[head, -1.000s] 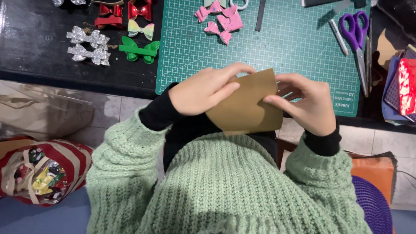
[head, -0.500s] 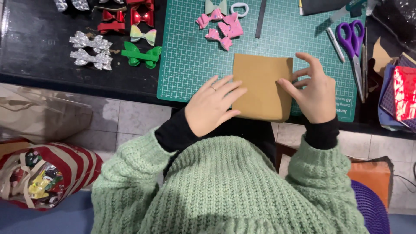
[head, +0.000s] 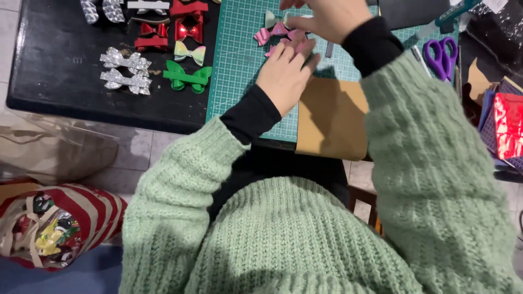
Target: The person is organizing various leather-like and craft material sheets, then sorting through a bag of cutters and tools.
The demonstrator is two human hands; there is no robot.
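The left hand lies flat and open, palm down, on the green cutting mat, fingers extended toward the pink bow pieces; the fingertips touch or just overlap the nearest pink piece. It grips nothing. The heel of this hand rests at the left edge of the tan sheet.

The tan sheet lies flat, partly on the mat and partly overhanging the near edge of the black desk. Its right side is covered by the green knitted sleeve.

The right hand is raised above the pink bow pieces at the top of the view, fingers curled downward toward them. Its fingertips are close together at the pieces (whether they pinch one cannot be determined, as the hand hides the contact).

Other items noted:
- Purple-handled scissors on the mat's right portion, well apart from both hands.
- Two silver glitter bows on the desk to the left, one behind the other.
- A green bow just beside the mat's left edge.
- A pastel bow behind the green one, with red bows farther back.
- A red shiny sheet at the right edge.
- A red-and-white striped bag on the floor, lower left.
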